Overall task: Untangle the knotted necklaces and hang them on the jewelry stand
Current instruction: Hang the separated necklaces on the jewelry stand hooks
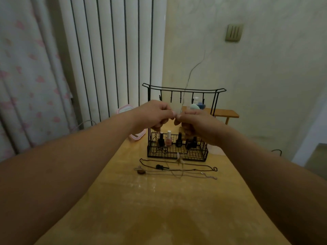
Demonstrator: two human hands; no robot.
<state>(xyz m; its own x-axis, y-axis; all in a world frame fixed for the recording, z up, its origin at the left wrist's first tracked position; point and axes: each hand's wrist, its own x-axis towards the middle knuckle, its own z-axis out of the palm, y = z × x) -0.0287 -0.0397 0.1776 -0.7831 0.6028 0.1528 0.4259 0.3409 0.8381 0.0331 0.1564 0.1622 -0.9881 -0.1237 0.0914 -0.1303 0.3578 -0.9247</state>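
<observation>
Both my hands are raised in front of the black wire jewelry stand (184, 90), fingertips almost meeting. My left hand (154, 114) and my right hand (192, 124) each pinch a thin pale chain necklace (179, 157) that hangs down between them, its small pendant dangling near the stand's basket. On the wooden table (159, 200) in front of the stand lie a black cord necklace (177, 164) with a dark pendant and a silver chain necklace (177, 174) with a brown oval pendant, crossing each other. The stand's hooks are bare.
Several nail polish bottles (169, 138) stand in the stand's basket. A pink-rimmed container (134, 137) sits at the table's left rear edge. A small wooden shelf (224, 114) with round items is behind the stand. Curtains and a white ribbed radiator fill the left.
</observation>
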